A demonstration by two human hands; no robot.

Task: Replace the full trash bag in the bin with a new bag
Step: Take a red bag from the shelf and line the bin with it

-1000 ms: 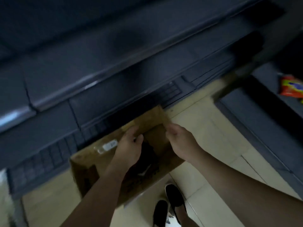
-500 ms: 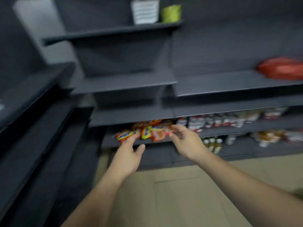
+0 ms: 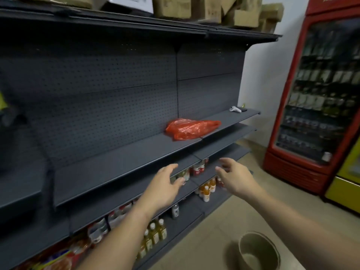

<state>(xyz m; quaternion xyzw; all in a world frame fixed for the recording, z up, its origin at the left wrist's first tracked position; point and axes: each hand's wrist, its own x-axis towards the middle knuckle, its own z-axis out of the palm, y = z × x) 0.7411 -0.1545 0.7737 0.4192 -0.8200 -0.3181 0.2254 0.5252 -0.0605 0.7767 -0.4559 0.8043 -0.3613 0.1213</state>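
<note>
Both hands' fingers (image 3: 176, 166) spread, empty, below red bag (image 3: 191, 129) on shelf (image 3: 120, 162), bin (image 3: 259, 250) beneath

Dark shelving (image 3: 120, 162), seemingly juice bottles (image 3: 206, 189)

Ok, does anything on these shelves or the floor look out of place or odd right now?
A crumpled red plastic bag lies alone on an otherwise bare shelf, unlike the stocked bottles below. On the floor, the round bin looks to have no bag in it. Both hands, left and right, are open and hold nothing.
</note>
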